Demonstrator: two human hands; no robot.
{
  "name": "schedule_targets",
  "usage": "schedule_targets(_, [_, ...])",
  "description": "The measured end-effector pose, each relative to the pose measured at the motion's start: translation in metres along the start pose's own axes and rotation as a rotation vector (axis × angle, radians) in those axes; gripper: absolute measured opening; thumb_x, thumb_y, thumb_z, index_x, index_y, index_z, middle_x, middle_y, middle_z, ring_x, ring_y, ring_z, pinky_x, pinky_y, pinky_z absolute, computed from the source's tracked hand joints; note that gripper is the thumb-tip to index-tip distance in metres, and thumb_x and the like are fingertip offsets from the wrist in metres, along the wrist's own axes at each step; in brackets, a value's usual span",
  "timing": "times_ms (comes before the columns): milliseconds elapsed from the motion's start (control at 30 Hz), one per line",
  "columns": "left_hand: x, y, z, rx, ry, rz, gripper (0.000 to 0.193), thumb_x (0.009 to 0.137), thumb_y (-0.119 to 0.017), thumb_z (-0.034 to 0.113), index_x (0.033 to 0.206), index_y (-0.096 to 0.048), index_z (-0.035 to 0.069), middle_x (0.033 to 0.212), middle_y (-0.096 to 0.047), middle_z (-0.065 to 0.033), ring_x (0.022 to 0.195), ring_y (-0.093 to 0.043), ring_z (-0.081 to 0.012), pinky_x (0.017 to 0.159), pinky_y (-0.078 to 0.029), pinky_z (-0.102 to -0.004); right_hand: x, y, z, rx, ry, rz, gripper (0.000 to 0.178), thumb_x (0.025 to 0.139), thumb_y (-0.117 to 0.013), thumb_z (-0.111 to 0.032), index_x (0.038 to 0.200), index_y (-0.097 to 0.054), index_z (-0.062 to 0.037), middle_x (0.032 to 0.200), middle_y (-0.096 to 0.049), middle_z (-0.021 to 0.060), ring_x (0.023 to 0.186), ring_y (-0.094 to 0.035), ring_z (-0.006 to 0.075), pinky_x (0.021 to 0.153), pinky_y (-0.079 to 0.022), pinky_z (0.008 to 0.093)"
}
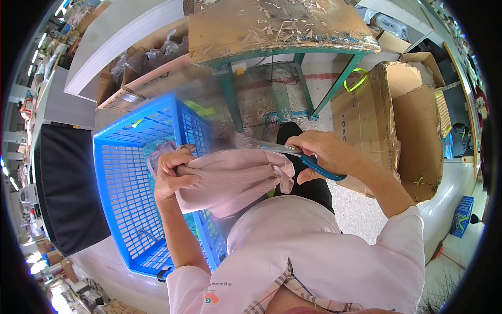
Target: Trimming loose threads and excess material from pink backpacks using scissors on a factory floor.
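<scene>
A dusty-pink piece of gathered fabric (pixel 230 175) stretches across my lap, with a small tie or strip hanging at its right end. My left hand (pixel 175 170) grips its left end, fingers closed over the cloth. In my right hand (pixel 321 152) is a pair of scissors (pixel 308 161) with blue handles. Their blades point left along the upper right edge of the fabric; whether they touch it I cannot tell. Beside my left arm stands a blue plastic basket (pixel 117 193), with some pink and teal cloth inside it.
A worn worktable (pixel 282 39) on green legs, strewn with scraps, stands ahead. To the right is an open cardboard box (pixel 366 125) with a lime-green strap (pixel 355 79). Boxes of bagged items (pixel 157 57) sit at the far left, and a black panel (pixel 70 188) stands left of the basket.
</scene>
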State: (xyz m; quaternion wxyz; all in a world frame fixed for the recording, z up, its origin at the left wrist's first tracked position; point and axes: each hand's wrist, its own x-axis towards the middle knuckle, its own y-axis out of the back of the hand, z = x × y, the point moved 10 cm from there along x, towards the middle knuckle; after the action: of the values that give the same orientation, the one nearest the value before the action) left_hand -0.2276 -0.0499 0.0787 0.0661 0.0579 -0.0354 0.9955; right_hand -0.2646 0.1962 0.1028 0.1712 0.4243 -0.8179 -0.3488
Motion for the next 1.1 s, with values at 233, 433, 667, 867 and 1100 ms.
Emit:
schedule_targets(233, [-0.001, 0.004, -0.002, 0.023, 0.004, -0.016, 0.033, 0.044, -0.078, 0.013, 0.068, -0.061, -0.001, 0.06, -0.049, -0.0025, 0.06, -0.044, -0.013, 0.085, -0.032, -0.0331, 0.004, -0.003, -0.005, 0.009, 0.066, 0.016, 0.056, 0.064, -0.069, -0.046, 0.101, -0.056, -0.0063, 0.066, -0.054, 0.0093, 0.063, -0.054, 0.0247, 0.056, -0.043, 0.0331])
schedule_targets(433, [-0.002, 0.007, -0.003, 0.028, 0.019, 0.009, 0.034, 0.044, -0.078, 0.012, 0.07, -0.062, -0.002, 0.06, -0.05, -0.0032, 0.061, -0.045, -0.0136, 0.085, -0.032, -0.0325, 0.005, -0.001, -0.007, 0.006, 0.106, 0.075, 0.055, 0.061, -0.071, -0.046, 0.097, -0.057, -0.0062, 0.066, -0.055, 0.0097, 0.06, -0.055, 0.0237, 0.052, -0.042, 0.0315])
schedule_targets(667, [-0.005, 0.01, -0.009, 0.034, 0.083, 0.04, 0.036, 0.043, -0.078, 0.014, 0.07, -0.062, -0.003, 0.06, -0.049, -0.0029, 0.061, -0.045, -0.0134, 0.085, -0.032, -0.0323, 0.006, 0.008, -0.008, -0.041, 0.022, 0.091, 0.057, 0.059, -0.07, -0.048, 0.096, -0.055, -0.0073, 0.069, -0.056, 0.0089, 0.061, -0.056, 0.0256, 0.051, -0.043, 0.0325])
schedule_targets(867, [-0.005, 0.01, -0.008, 0.034, 0.098, 0.053, 0.036, 0.042, -0.078, 0.015, 0.069, -0.062, -0.003, 0.06, -0.048, -0.0025, 0.061, -0.044, -0.0133, 0.085, -0.032, -0.0322, 0.011, 0.014, -0.024, -0.242, 0.042, 0.139, 0.059, 0.059, -0.069, -0.05, 0.101, -0.053, -0.011, 0.077, -0.054, 0.0101, 0.075, -0.055, 0.0279, 0.062, -0.043, 0.0365])
schedule_targets(1100, [-0.005, 0.011, -0.009, 0.019, 0.044, 0.052, 0.036, 0.042, -0.078, 0.014, 0.069, -0.062, -0.003, 0.06, -0.047, -0.0025, 0.061, -0.043, -0.0135, 0.084, -0.031, -0.0317, 0.014, 0.019, -0.035, -0.36, 0.123, 0.212, 0.058, 0.059, -0.068, -0.051, 0.098, -0.054, -0.0106, 0.075, -0.05, 0.0103, 0.076, -0.053, 0.0275, 0.065, -0.043, 0.0367])
